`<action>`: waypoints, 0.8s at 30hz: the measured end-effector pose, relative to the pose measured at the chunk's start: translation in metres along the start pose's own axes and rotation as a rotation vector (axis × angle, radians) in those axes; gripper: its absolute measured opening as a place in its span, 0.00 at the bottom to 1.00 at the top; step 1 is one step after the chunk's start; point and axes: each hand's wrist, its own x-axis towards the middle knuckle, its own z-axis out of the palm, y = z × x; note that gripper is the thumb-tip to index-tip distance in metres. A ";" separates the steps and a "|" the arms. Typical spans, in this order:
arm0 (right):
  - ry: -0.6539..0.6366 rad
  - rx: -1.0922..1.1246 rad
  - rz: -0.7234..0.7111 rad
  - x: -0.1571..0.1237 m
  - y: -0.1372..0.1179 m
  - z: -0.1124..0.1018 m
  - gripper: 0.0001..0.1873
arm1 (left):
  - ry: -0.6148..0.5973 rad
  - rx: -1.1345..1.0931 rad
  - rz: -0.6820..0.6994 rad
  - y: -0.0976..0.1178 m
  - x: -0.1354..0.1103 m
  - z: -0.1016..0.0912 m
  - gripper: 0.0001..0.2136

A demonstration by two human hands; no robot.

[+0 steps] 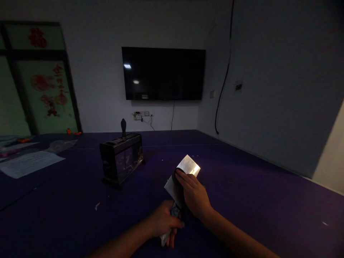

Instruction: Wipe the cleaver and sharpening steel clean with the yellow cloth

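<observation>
My left hand point(164, 223) is closed round the handle of a broad knife point(188, 165) low in the middle of the view. The shiny flat blade points away from me and catches the light. A white sheet point(171, 188) lies against the blade. My right hand point(194, 195) rests on top of it, fingers together and pressed over the sheet and the blade's near part. Both hands are over the dark purple table point(242, 186). How much of the blade the sheet covers is hidden by my hand.
A black knife block point(120, 159) with a clear side stands on the table to the left of my hands, one dark handle point(123, 128) sticking up from it. Papers point(29, 163) and orange bits lie at the far left. A dark TV point(163, 73) hangs on the wall.
</observation>
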 end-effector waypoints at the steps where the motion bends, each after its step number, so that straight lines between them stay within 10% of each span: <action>1: 0.004 0.004 0.000 0.000 0.000 0.000 0.25 | 0.001 0.002 0.001 -0.001 0.000 0.000 0.15; 24: -0.120 0.134 -0.334 -0.006 -0.017 -0.007 0.21 | 0.060 0.005 0.023 0.000 0.004 0.005 0.05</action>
